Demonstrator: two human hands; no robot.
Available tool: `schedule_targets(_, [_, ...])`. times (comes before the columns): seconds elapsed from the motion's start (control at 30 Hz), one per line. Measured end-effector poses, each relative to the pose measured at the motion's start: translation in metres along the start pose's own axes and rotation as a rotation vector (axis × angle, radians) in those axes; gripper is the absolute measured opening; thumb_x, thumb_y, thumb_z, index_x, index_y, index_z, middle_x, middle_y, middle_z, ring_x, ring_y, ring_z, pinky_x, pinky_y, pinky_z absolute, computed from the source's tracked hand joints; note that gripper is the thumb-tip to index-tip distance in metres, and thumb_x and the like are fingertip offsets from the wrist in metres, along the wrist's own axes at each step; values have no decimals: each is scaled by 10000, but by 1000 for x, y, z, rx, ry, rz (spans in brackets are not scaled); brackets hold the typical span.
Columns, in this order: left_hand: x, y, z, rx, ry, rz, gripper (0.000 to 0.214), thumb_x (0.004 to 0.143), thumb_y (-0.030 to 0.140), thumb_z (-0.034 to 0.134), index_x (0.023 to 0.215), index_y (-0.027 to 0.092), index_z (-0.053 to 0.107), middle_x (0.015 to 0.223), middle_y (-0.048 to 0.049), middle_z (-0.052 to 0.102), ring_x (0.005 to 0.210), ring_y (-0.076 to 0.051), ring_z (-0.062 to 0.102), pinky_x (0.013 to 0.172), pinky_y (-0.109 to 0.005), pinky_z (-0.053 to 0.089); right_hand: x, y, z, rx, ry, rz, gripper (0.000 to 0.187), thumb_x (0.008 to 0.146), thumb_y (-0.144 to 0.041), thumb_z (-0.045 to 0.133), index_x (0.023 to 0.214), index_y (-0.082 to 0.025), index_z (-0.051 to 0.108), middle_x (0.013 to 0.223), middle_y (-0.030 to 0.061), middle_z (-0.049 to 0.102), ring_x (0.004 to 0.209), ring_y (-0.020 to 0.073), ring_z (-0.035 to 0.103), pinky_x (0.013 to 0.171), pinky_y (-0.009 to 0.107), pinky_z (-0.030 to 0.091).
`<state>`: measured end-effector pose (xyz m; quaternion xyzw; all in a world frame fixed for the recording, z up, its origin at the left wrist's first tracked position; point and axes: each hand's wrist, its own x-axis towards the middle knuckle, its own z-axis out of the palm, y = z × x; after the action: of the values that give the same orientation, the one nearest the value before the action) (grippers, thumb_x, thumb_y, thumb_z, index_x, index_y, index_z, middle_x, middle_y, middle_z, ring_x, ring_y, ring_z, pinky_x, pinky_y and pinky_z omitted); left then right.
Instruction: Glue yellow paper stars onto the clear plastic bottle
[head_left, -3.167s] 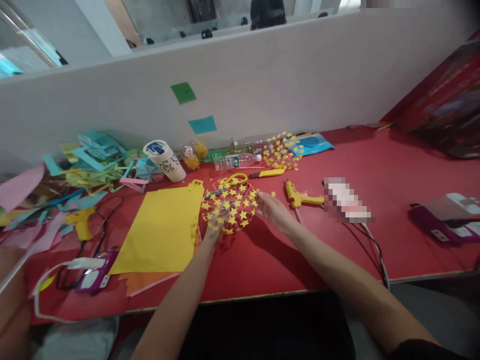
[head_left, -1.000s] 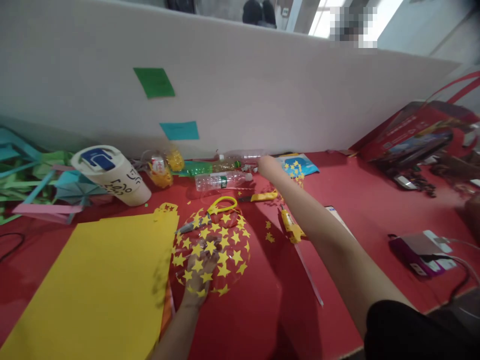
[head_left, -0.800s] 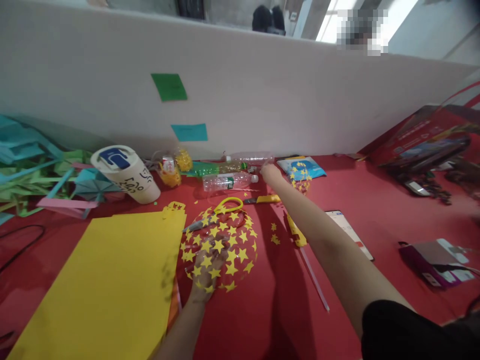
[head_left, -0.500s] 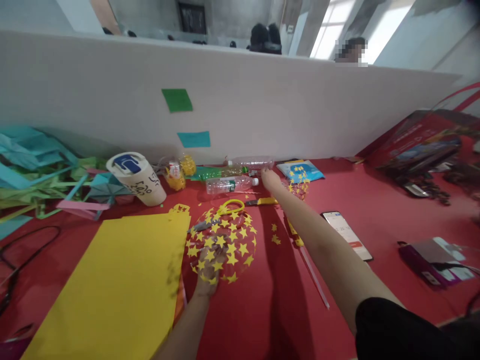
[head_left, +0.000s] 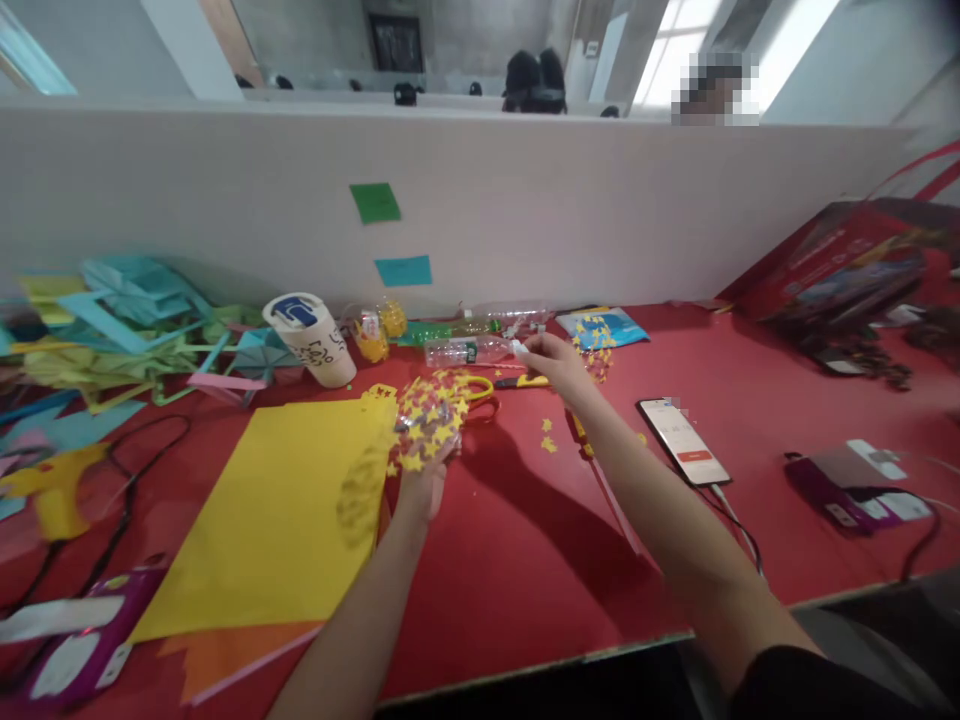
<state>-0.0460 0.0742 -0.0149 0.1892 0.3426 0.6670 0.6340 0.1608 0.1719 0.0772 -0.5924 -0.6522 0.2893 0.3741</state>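
Note:
My left hand (head_left: 429,482) grips a clear, rounded plastic piece (head_left: 427,425) dotted with yellow stars, above the edge of the yellow paper; part of the hand is behind it. My right hand (head_left: 551,362) is closed, its fingertips at the white bottle cap (head_left: 518,348) of a clear plastic bottle (head_left: 461,352) lying on its side. Beyond lie a green bottle (head_left: 450,330) and another clear bottle (head_left: 510,310). Yellow-handled scissors (head_left: 480,386) and a yellow craft knife (head_left: 525,381) rest between my hands. Loose yellow stars (head_left: 548,440) lie nearer to me.
Yellow paper sheets (head_left: 285,510) cover the left middle of the red table. Farther left are folded paper strips (head_left: 135,335), a white cup (head_left: 311,340) and a yellow glue gun (head_left: 60,490). A phone (head_left: 684,445), a purple box (head_left: 855,495) and a red bag (head_left: 862,265) occupy the right.
My left hand has lifted and tilted the starred plastic piece, which shows narrower now. My right hand has drawn back slightly toward the front bottle's cap. The camera view has shifted.

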Motion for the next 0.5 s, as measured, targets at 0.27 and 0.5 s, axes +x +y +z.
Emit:
schedule_targets(0.27, [-14,28,40,-87,-7,-201,108,844,168,606,828,107,694,743,-55,711,642,-99,653,621,-191,525,-114,-11,24,510,-358,-132,186,755,-379,660,819,-204,662,766,6,626,650,119,555,610,262,469])
schedule_targets(0.5, [-15,30,45,-139,25,-257,209,931,194,480,898,132,677,739,-41,702,683,-111,662,658,-206,529,-118,5,44,489,-259,-126,150,783,-344,607,824,-208,655,813,15,623,674,125,543,624,269,443])
